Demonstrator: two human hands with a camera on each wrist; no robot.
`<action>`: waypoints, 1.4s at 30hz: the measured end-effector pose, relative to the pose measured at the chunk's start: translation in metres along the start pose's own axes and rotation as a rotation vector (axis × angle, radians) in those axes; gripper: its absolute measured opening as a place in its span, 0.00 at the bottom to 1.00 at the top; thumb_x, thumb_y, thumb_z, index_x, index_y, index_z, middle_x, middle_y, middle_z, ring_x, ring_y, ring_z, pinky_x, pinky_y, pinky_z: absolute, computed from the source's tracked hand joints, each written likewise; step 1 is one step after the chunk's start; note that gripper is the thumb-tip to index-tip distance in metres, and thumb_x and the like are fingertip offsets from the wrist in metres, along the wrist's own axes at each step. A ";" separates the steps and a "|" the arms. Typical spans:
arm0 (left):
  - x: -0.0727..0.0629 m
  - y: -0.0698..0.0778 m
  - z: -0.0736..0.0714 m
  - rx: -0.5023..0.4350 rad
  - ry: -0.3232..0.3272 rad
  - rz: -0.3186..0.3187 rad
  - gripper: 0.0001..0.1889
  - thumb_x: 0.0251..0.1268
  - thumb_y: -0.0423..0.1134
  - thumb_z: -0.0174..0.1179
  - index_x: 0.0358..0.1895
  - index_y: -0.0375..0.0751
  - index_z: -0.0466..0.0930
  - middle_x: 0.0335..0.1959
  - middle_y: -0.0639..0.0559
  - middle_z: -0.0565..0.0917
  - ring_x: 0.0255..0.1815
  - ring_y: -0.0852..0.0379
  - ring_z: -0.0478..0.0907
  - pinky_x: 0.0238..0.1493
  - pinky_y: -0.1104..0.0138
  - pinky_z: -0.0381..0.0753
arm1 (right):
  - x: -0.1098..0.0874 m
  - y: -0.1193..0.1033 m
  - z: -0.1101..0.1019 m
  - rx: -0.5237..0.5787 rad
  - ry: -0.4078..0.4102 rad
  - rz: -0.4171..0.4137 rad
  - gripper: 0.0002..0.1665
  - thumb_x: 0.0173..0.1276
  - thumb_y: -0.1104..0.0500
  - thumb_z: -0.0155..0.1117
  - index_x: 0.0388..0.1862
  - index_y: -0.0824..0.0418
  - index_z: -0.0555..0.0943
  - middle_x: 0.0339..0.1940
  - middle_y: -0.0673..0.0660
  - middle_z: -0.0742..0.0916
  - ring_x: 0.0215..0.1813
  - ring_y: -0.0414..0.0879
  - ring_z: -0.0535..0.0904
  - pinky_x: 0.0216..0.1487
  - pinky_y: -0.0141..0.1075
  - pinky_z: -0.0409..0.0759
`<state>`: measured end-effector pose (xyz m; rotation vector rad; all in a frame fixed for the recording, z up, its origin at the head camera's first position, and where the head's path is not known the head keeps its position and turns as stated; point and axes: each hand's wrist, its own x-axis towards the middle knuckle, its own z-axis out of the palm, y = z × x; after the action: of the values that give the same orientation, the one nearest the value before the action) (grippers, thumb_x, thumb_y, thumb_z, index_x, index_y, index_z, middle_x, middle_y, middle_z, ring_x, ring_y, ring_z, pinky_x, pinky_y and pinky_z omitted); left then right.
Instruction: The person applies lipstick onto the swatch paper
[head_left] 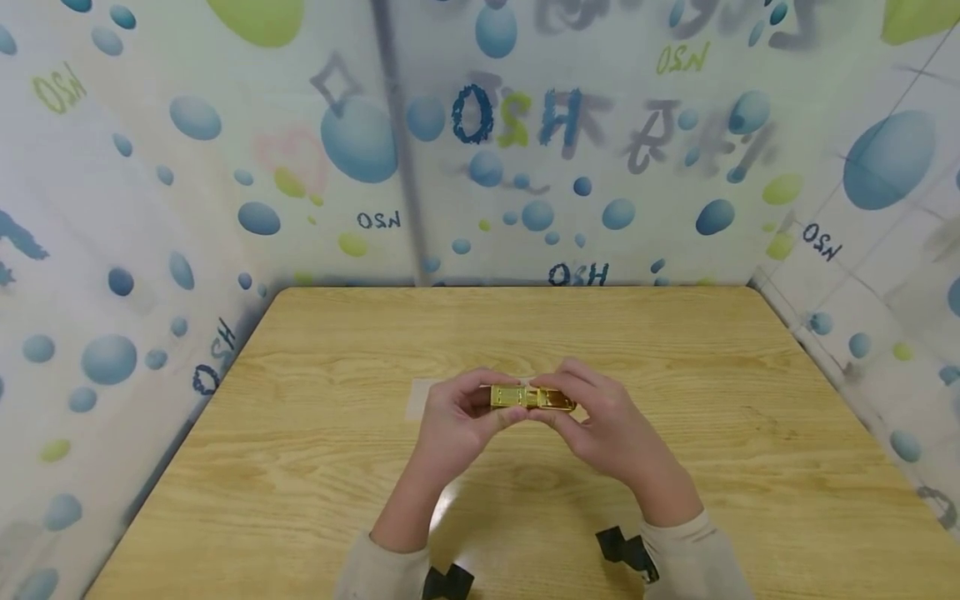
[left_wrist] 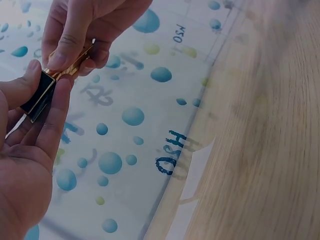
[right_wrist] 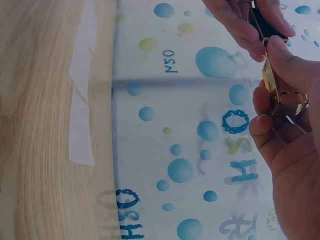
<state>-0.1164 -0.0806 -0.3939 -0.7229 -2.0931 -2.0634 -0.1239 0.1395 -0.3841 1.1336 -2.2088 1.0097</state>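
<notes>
Both hands hold a small gold-and-black metal piece point(head_left: 510, 397) above the table, its exact kind unclear. Two box-like halves meet at a narrow gold middle. My left hand point(head_left: 453, 427) pinches the left half between thumb and fingers; in the left wrist view this half has a black panel point(left_wrist: 38, 97) edged in gold. The right half, a gold shell point(right_wrist: 274, 90) with small slots, is gripped by my right hand point(head_left: 609, 421). The thumbs nearly meet at the middle, and fingers hide parts of both halves.
Beneath lies a wood-grain table point(head_left: 300, 467). A white strip point(right_wrist: 82, 125), seemingly in two pieces, lies on it behind the hands. Printed sheets point(head_left: 465, 200) with blue and green drops rise along the table's back and sides. Black blocks point(head_left: 626, 550) sit at the sleeves.
</notes>
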 end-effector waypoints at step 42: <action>-0.003 -0.005 -0.018 0.026 0.057 -0.083 0.16 0.63 0.26 0.74 0.54 0.34 0.85 0.49 0.36 0.86 0.43 0.62 0.86 0.44 0.70 0.89 | -0.009 0.005 -0.001 -0.044 0.062 0.066 0.25 0.57 0.68 0.83 0.54 0.64 0.87 0.44 0.53 0.89 0.39 0.38 0.83 0.43 0.21 0.82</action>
<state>-0.1197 -0.0988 -0.3984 -0.5761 -2.1487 -2.0682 -0.1229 0.1463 -0.3915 1.0038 -2.2210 1.0045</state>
